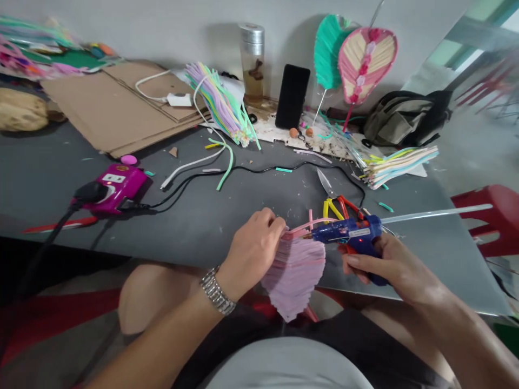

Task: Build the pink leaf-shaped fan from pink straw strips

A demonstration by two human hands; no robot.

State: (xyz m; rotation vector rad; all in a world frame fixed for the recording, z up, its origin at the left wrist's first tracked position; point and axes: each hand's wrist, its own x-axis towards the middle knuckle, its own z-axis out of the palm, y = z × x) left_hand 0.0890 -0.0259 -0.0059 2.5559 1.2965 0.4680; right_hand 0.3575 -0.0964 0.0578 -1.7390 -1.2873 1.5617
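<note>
My left hand (253,249) is closed on the upper edge of a pink leaf-shaped piece (295,275) made of several straws, held over my lap at the table's front edge. My right hand (385,265) grips the handle of a blue glue gun (351,233). Its nozzle points left and touches the top of the pink piece, beside my left fingers. A clear glue stick (436,214) juts out of the gun's back to the right. A steel watch (217,293) is on my left wrist.
Scissors (334,197) lie on the grey table (203,216) just behind the gun. A magenta power strip (117,186) with black cables sits left. Straw bundles (223,105), cardboard (121,108), a jar (252,59), a black phone (292,96), finished leaf fans (365,62) and a bag (405,116) stand farther back.
</note>
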